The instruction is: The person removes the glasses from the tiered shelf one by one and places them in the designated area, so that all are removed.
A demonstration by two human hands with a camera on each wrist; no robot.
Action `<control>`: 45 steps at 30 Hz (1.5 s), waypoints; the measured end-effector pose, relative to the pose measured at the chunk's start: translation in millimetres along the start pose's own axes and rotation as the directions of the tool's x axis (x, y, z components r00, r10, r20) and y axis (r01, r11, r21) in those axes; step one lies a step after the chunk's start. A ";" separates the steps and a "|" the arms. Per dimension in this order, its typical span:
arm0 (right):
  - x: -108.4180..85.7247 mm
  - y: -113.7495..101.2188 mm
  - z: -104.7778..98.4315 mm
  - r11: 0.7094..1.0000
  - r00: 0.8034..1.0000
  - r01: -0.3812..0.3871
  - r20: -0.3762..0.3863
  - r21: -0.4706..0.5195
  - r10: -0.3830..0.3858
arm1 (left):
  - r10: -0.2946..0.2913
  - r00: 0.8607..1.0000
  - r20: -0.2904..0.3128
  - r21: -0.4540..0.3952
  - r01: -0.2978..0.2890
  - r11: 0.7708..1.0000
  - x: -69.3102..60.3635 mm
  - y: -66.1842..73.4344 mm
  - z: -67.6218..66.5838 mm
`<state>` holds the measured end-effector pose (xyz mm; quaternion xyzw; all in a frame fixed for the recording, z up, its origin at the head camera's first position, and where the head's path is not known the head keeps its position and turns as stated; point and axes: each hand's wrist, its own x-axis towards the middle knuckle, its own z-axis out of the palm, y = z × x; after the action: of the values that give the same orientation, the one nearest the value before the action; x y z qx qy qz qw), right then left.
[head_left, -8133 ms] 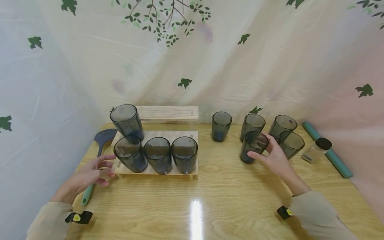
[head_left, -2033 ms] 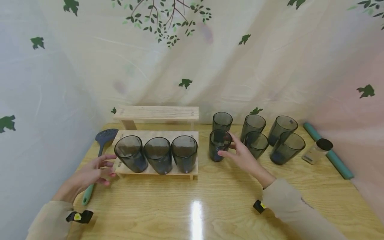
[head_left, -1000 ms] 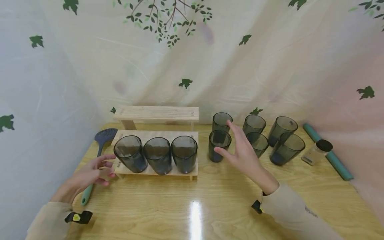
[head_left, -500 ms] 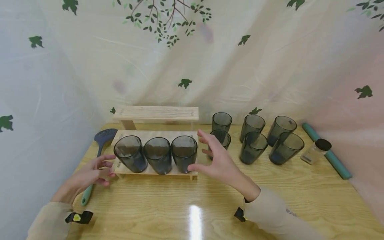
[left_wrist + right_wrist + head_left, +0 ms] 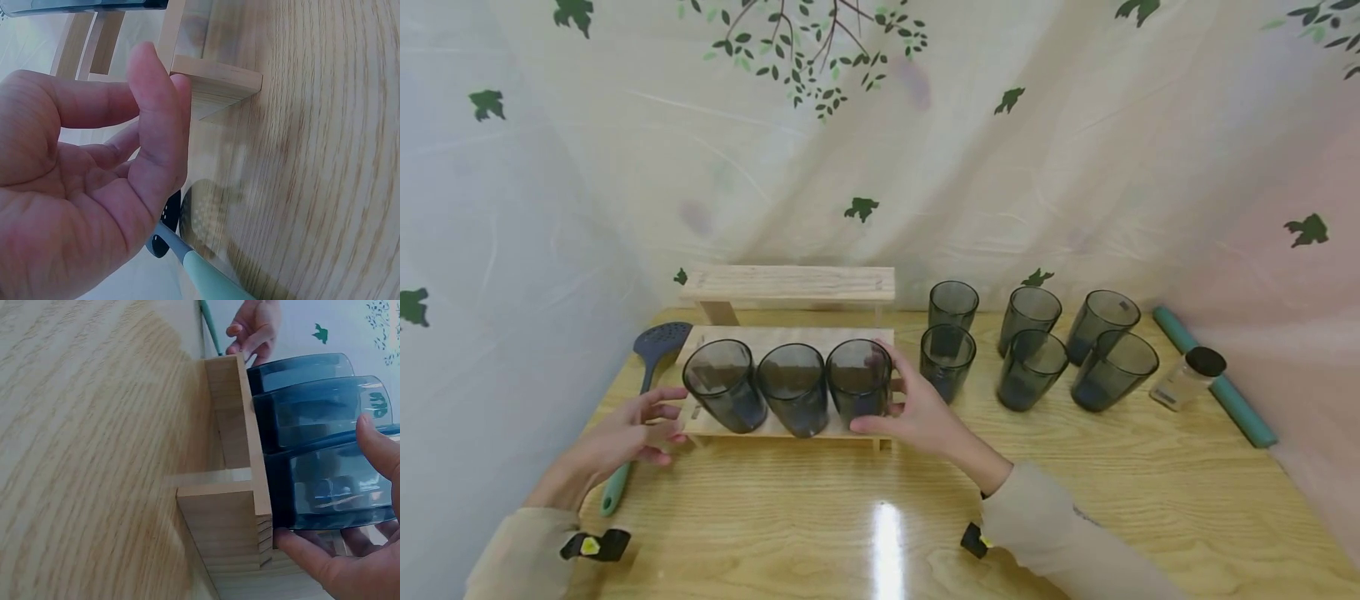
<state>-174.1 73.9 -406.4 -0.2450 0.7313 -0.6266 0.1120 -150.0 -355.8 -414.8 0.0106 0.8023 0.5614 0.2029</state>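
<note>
Three dark smoky glass tumblers stand in a row on the lower tier of a wooden two-tier rack (image 5: 805, 337). My right hand (image 5: 928, 421) holds the right tumbler (image 5: 852, 392), thumb at the front and fingers behind; in the right wrist view its fingers (image 5: 306, 556) lie along the glass. The middle tumbler (image 5: 793, 398) and left tumbler (image 5: 726, 387) stand close beside it. At the rack's left end, my left hand (image 5: 625, 437) stays loosely bent, holding nothing, fingertips at the shelf's edge. Under that hand lies a slotted turner (image 5: 655, 350) with a green handle.
Several matching tumblers stand in two rows right of the rack, the closest being a front one (image 5: 946, 367). Farther right are a black-lidded jar (image 5: 1183, 379) and a green rod (image 5: 1240, 404). The upper tier (image 5: 790, 282) is bare. A patterned curtain (image 5: 880, 150) hangs behind.
The tumbler once on the upper tier is gone from there, and another stands in the table's front row. My right hand has let go of that one and moved left to the rack's right tumbler.
</note>
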 end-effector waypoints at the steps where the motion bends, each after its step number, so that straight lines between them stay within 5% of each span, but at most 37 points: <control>1: 0.2 0.7 0.3 1.000 1.000 0.000 -0.002 0.002 0.000 | 0.002 1.000 -0.001 0.000 -0.002 1.000 -0.3 0.1 0.0; 13: -2.3 0.9 -0.9 1.000 0.999 -0.022 -0.039 -0.003 0.022 | 0.000 1.000 0.000 0.008 0.000 1.000 -2.3 2.1 -0.2; 19: -18.2 -3.6 -18.1 1.000 0.998 0.000 -0.061 -0.025 -0.002 | -0.006 1.000 0.003 0.000 0.006 1.000 -1.9 1.7 -0.1; 28: -72.8 -10.2 -73.0 0.988 0.993 0.021 -0.115 -0.151 -0.039 | 0.001 1.000 -0.013 0.008 -0.001 1.000 -0.1 1.6 -2.0; 35: -123.8 3.6 -129.8 0.958 0.986 -0.055 -0.168 -0.283 0.006 | 0.000 1.000 0.004 0.007 0.000 1.000 0.2 0.7 -1.8; 40: -156.7 15.8 -166.6 0.951 0.975 -0.118 -0.216 -0.287 0.056 | -0.001 1.000 -0.001 0.001 0.001 1.000 -0.4 -0.6 -1.7; 45: -182.3 29.9 -195.6 0.936 0.970 -0.090 -0.245 -0.340 0.004 | 0.000 1.000 0.000 -0.001 0.000 1.000 -0.3 -1.9 -0.9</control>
<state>-116.9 336.2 -424.5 -0.1657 0.8445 -0.5092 -0.0075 -149.6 -357.3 -416.2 0.0107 0.8020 0.5617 0.2029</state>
